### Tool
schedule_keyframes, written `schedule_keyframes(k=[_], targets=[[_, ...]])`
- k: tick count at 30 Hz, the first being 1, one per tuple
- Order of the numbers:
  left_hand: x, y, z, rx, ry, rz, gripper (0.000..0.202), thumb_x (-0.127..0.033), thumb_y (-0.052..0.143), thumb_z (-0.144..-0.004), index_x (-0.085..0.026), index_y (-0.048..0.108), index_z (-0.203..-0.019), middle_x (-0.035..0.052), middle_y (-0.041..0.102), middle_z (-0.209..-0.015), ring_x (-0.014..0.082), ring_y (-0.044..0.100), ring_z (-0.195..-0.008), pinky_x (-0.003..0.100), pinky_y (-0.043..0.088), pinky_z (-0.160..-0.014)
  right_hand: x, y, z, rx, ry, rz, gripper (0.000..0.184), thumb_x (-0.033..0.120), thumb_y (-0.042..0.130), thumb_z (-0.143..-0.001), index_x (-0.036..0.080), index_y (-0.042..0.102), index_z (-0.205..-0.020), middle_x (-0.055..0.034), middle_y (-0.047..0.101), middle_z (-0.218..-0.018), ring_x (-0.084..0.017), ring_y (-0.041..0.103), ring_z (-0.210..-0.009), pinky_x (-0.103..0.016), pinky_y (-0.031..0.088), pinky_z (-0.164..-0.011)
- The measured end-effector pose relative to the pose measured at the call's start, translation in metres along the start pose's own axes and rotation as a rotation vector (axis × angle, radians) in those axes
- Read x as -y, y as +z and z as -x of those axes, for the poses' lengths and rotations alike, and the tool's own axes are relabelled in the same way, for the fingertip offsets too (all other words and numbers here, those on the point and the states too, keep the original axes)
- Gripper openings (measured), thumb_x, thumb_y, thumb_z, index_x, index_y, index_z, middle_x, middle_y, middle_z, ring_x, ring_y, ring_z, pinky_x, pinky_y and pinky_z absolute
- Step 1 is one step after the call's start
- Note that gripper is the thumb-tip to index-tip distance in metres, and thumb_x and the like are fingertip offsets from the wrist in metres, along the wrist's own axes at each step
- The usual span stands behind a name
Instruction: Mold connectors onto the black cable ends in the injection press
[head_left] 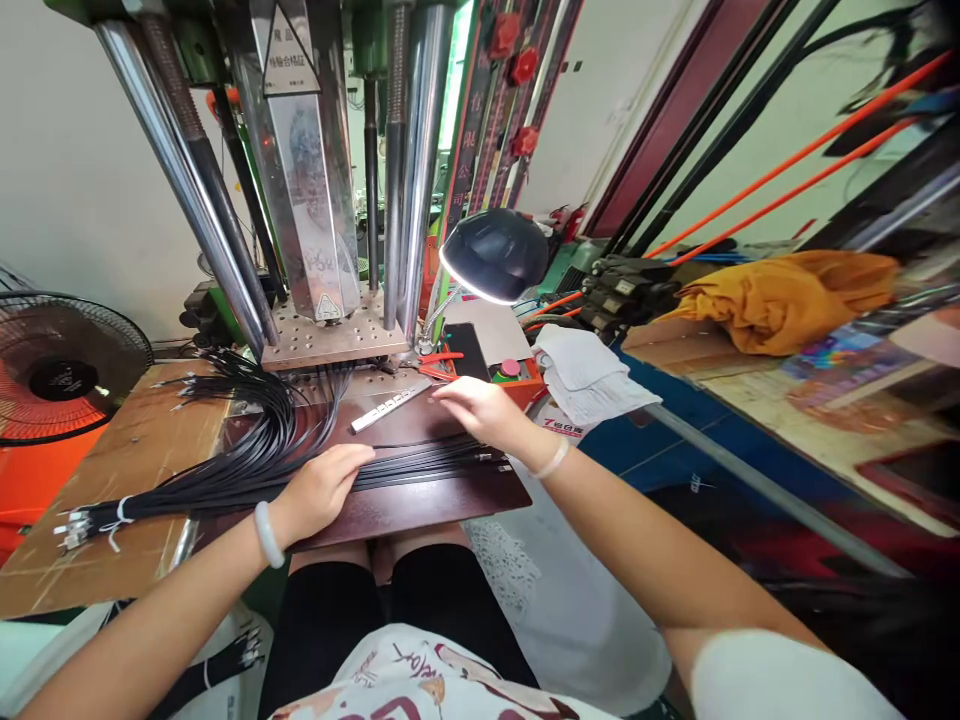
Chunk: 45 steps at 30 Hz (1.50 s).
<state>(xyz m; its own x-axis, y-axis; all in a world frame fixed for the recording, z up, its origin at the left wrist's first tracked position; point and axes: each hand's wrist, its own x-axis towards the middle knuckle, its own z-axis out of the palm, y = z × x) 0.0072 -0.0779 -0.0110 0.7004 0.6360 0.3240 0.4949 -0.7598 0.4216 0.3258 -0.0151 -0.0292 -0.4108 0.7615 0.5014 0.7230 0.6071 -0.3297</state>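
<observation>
A bundle of long black cables [225, 490] lies across the dark red-brown board [420, 508], with a white tie near its metal-ended left end. My left hand [324, 490] rests over these cables, its fingers closed round a black cable that runs out to the right. My right hand [484, 412] is held above the cables' right ends, thumb and fingers brought together in a pinch. What is in that pinch, if anything, is too small to make out. Between and beyond my hands lies a pale slotted strip [390, 408]. Red-handled pliers [441, 360] lie just behind my right fingertips.
A press with steel columns and a drilled plate [337, 345] stands ahead. A lit black lamp [495, 255] leans beside it. More cables [232, 385] fan over the cardboard [112, 440] at left, near a fan [67, 370]. White cloths [589, 370] lie at right.
</observation>
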Motion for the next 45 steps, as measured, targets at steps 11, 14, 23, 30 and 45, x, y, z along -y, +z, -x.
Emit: schedule_keyframes(k=[11, 14, 23, 30, 45], targets=[[0.009, 0.006, -0.075, 0.512, -0.269, -0.268, 0.026, -0.032, 0.065, -0.085, -0.016, 0.061, -0.105, 0.0089, 0.064, -0.104, 0.0248, 0.064, -0.093, 0.034, 0.049, -0.085, -0.028, -0.003, -0.03, 0.019, 0.018, 0.067, 0.03, 0.016, 0.056, -0.086, 0.012, 0.063, -0.115, -0.0146, 0.067, -0.111, -0.027, 0.057, -0.104, -0.045, 0.046, -0.093], [0.007, 0.006, -0.077, 0.605, -0.259, -0.282, 0.017, -0.031, 0.065, -0.084, -0.016, 0.062, -0.09, 0.0099, 0.067, -0.093, 0.027, 0.065, -0.087, 0.034, 0.048, -0.078, -0.03, -0.027, -0.003, -0.147, 0.155, -0.047, 0.025, 0.024, 0.056, -0.087, 0.015, 0.066, -0.108, -0.0123, 0.069, -0.107, -0.025, 0.061, -0.1, -0.044, 0.049, -0.092], [0.026, -0.012, -0.104, 0.794, -0.487, 0.366, 0.034, -0.046, 0.062, -0.077, -0.018, 0.048, -0.063, -0.003, 0.051, -0.052, 0.0118, 0.045, -0.048, 0.024, 0.032, -0.049, -0.019, -0.049, 0.065, -0.292, 0.568, -0.299, 0.027, 0.038, 0.063, -0.081, 0.018, 0.07, -0.098, -0.008, 0.073, -0.091, -0.022, 0.067, -0.08, -0.038, 0.055, -0.074], [0.023, -0.005, -0.131, 0.825, -0.605, 0.874, 0.048, -0.055, 0.078, -0.062, -0.015, 0.052, -0.067, -0.0025, 0.055, -0.056, 0.0079, 0.047, -0.046, 0.021, 0.038, -0.048, 0.037, -0.029, 0.033, -0.268, 0.219, -0.228, 0.021, 0.031, 0.055, -0.091, 0.021, 0.068, -0.103, -0.0083, 0.07, -0.104, -0.024, 0.064, -0.098, -0.039, 0.052, -0.087], [0.042, -0.021, -0.121, 0.038, 0.512, 0.068, 0.027, -0.024, 0.046, -0.095, -0.023, 0.071, -0.106, 0.007, 0.069, -0.117, 0.0201, 0.059, -0.119, 0.039, 0.044, -0.107, 0.024, 0.051, -0.05, 0.205, -0.195, -0.061, 0.027, 0.018, 0.05, -0.089, 0.016, 0.06, -0.114, -0.0133, 0.064, -0.107, -0.026, 0.058, -0.099, -0.041, 0.049, -0.085]])
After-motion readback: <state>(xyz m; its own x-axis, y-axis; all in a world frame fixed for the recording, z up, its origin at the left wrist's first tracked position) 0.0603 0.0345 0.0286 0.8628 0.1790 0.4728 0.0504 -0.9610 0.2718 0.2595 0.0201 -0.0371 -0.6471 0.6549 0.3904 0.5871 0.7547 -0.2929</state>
